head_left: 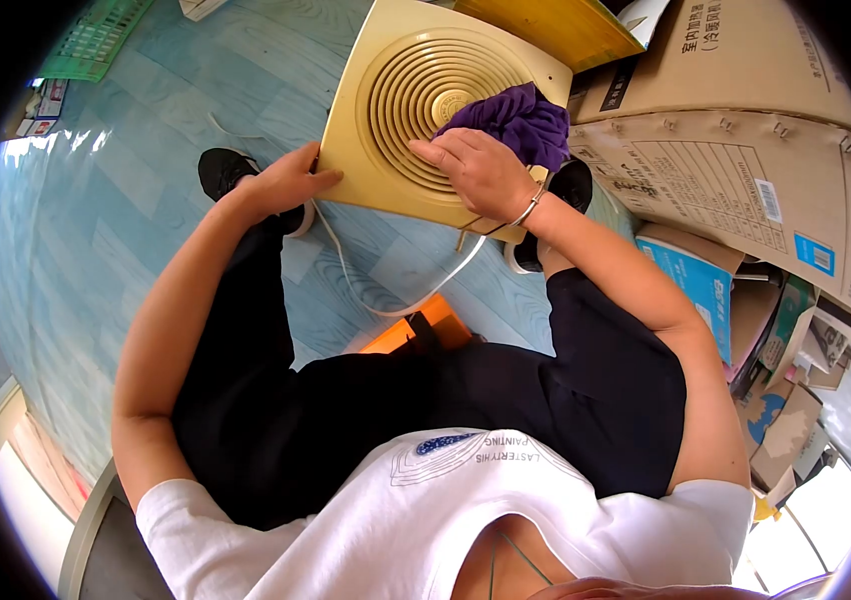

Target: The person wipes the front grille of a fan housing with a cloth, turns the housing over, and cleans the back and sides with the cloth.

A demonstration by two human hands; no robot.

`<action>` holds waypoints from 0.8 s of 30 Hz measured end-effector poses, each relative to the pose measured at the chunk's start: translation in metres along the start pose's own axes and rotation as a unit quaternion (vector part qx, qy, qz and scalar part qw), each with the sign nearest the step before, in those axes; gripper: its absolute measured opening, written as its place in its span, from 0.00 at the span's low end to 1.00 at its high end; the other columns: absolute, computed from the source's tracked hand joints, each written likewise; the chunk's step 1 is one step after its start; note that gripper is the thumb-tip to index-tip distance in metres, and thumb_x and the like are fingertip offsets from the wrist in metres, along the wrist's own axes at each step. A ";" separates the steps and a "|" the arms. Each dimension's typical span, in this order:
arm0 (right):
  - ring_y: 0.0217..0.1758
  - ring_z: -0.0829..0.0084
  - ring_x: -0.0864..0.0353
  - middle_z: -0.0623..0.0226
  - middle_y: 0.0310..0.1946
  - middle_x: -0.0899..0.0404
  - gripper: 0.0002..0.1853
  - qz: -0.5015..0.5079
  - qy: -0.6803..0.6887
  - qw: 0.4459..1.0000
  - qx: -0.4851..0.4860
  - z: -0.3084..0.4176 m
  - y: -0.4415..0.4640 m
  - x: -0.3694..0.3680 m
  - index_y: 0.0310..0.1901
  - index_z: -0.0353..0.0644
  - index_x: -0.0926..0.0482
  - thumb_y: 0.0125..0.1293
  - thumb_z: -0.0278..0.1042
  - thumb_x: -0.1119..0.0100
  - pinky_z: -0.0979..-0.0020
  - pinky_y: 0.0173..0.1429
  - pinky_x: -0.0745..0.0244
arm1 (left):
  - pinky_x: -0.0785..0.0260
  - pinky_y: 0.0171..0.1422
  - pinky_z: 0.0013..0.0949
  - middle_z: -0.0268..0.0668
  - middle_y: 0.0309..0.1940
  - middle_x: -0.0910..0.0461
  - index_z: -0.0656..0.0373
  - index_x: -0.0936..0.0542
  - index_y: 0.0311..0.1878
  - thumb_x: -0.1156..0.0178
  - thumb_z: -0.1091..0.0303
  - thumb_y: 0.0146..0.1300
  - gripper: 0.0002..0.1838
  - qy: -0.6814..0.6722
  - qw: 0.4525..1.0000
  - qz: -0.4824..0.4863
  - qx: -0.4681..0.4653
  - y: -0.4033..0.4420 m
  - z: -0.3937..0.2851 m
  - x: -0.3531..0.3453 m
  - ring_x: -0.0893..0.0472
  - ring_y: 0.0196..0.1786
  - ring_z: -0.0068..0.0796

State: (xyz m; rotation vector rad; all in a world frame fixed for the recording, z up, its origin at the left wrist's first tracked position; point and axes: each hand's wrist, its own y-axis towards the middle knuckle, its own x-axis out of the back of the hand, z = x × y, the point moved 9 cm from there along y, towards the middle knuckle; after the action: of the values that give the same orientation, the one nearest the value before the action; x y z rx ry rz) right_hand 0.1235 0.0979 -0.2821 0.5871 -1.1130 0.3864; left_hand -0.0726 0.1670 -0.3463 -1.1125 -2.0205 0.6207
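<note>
A square yellowed ventilation fan (386, 110) with a round grille of concentric rings is tilted up between my feet. My left hand (291, 182) grips its near left edge, thumb on the front face and the other fingers partly hidden along the side. My right hand (486, 175), with a bracelet at the wrist, is closed on a bunched purple cloth (521, 125) over the right part of the grille. The fingertips under the palm are partly hidden. A white cord (351, 275) curves across the floor below the fan.
Large cardboard boxes (716, 170) stand close on the right, above a blue box (691, 285) and piled cardboard. Behind the fan is a yellow panel (556, 30). An orange object with a black strap (436, 325) lies between my legs. A green basket (96, 40) sits far left.
</note>
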 end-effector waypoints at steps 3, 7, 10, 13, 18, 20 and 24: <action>0.62 0.65 0.24 0.65 0.56 0.21 0.26 -0.021 -0.051 0.998 0.028 0.004 0.002 0.001 0.65 0.45 0.26 0.63 0.26 0.49 0.65 0.70 0.31 | 0.32 0.31 0.27 0.33 0.42 0.26 0.61 0.29 0.61 0.44 0.54 0.72 0.23 0.002 1.000 -0.001 -0.010 0.000 -0.001 0.000 0.27 0.39 0.20; 0.70 0.63 0.29 0.63 0.66 0.28 0.29 -0.008 -0.100 0.994 0.049 -0.001 0.006 -0.001 0.68 0.43 0.30 0.64 0.28 0.45 0.63 0.76 0.36 | 0.31 0.32 0.26 0.34 0.42 0.26 0.62 0.29 0.60 0.43 0.53 0.72 0.24 0.023 1.000 0.008 0.002 -0.006 -0.008 0.002 0.26 0.40 0.21; 0.70 0.64 0.29 0.64 0.66 0.27 0.28 -0.012 -0.102 0.994 0.046 -0.004 0.010 -0.001 0.68 0.44 0.29 0.65 0.30 0.44 0.63 0.75 0.36 | 0.31 0.33 0.26 0.34 0.43 0.26 0.61 0.30 0.62 0.44 0.53 0.72 0.24 0.001 1.000 0.006 -0.022 0.001 -0.002 0.000 0.26 0.41 0.21; 0.70 0.63 0.29 0.64 0.66 0.27 0.26 -0.024 -0.108 0.993 0.044 -0.010 0.017 0.003 0.67 0.44 0.28 0.66 0.31 0.43 0.62 0.75 0.35 | 0.31 0.34 0.26 0.34 0.43 0.26 0.60 0.30 0.64 0.44 0.53 0.73 0.25 -0.006 1.000 -0.002 -0.029 0.006 0.004 -0.001 0.27 0.42 0.21; 0.68 0.62 0.27 0.62 0.63 0.24 0.23 -0.064 -0.101 0.992 0.028 -0.026 0.026 0.006 0.63 0.43 0.26 0.67 0.32 0.43 0.62 0.73 0.33 | 0.31 0.34 0.27 0.34 0.44 0.26 0.60 0.30 0.64 0.44 0.53 0.72 0.25 -0.006 1.000 0.006 0.019 -0.003 -0.001 0.000 0.27 0.43 0.21; 0.66 0.62 0.25 0.62 0.62 0.23 0.20 -0.077 -0.098 0.992 0.020 -0.030 0.028 0.011 0.61 0.43 0.24 0.68 0.33 0.45 0.62 0.72 0.31 | 0.32 0.34 0.27 0.33 0.44 0.26 0.60 0.30 0.64 0.44 0.53 0.72 0.26 -0.006 1.000 0.005 0.024 -0.004 -0.001 0.000 0.27 0.44 0.21; 0.65 0.61 0.25 0.60 0.61 0.24 0.22 -0.075 -0.105 0.992 0.004 -0.041 0.028 0.014 0.63 0.42 0.27 0.68 0.34 0.42 0.61 0.71 0.31 | 0.32 0.39 0.27 0.33 0.44 0.26 0.60 0.30 0.64 0.44 0.52 0.72 0.26 -0.001 1.000 -0.001 0.011 0.000 0.002 0.000 0.27 0.45 0.22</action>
State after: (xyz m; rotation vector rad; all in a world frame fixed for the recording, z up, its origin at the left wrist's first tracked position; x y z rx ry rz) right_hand 0.1428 0.1449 -0.2750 0.7250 -1.2593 0.2023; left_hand -0.0739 0.1672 -0.3473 -1.0965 -2.0111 0.6410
